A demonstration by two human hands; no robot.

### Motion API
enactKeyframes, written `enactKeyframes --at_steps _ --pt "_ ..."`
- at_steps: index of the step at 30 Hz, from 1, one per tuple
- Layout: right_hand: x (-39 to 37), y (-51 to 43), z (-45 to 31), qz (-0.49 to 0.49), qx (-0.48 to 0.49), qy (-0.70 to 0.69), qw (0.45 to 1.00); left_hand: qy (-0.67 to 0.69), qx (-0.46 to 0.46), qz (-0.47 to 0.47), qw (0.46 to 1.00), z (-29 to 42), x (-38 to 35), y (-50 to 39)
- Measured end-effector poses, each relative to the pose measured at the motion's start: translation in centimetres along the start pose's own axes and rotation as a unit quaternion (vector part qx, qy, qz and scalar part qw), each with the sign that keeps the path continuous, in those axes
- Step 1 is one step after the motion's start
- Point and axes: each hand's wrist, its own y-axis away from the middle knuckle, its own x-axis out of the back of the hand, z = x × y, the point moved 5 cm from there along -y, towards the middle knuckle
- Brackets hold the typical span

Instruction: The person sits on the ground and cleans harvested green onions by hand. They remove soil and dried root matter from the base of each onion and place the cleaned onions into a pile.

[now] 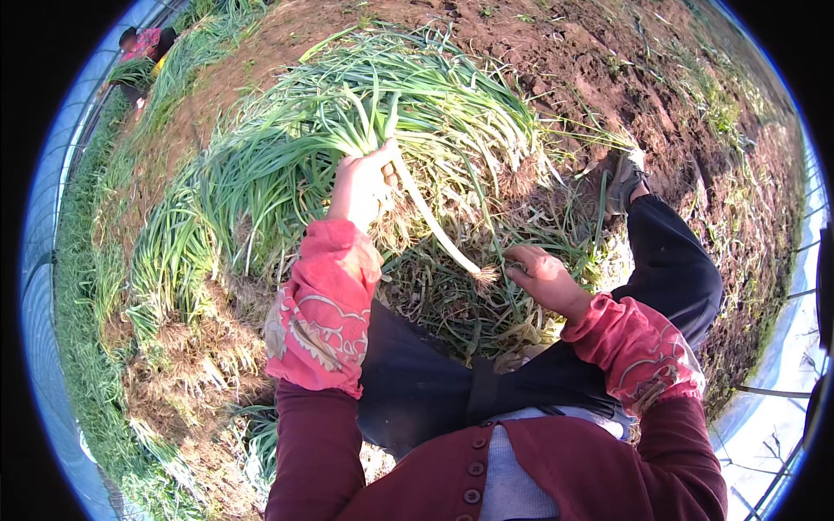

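Observation:
My left hand (362,179) grips a leek-like allium plant (433,211) at the base of its green leaves. Its long white stem slants down to the right and ends in a tuft of brown roots. Just right of those roots is my right hand (544,277), fingers apart, with no object clearly in it. A thin green leaf (485,208) hangs close to its fingertips; whether they touch I cannot tell. Behind my left hand lies a broad heap of similar plants (430,91), roots towards me. Stripped leaves (449,306) litter the ground between my legs.
More plants with matted roots (202,352) are piled on my left. My shoe (625,182) rests on brown soil (586,52) at right. Another person (146,49) is far off at upper left, among green leaves. Plastic sheeting (45,182) curves along the side.

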Motion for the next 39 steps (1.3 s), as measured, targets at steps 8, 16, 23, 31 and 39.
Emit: enactKeyframes --at_steps 8,16,23,31,39 --pt "-2.8 -7.1 -8.1 0.004 0.005 -0.422 0.906 -0.083 -0.043 -0.024 0.995 0.3 -1.7 4.5" --pt "-0.2 -13.5 -1.1 0.194 -0.049 -0.228 0.953 0.038 -0.104 0.053 0.992 7.3 3.0 5.8" --pt "-1.4 -16.7 11.0 0.205 -0.336 0.095 0.914 0.070 -0.501 0.104 0.856 25.8 3.3 11.4" --pt "2.7 -18.0 9.3 0.182 -0.159 -0.493 0.836 0.205 -0.112 -0.045 0.971 3.8 1.6 5.1" --pt "-2.3 -10.3 -3.0 -0.043 -0.086 -0.585 0.805 0.032 0.042 0.072 0.996 -3.6 1.0 3.5"
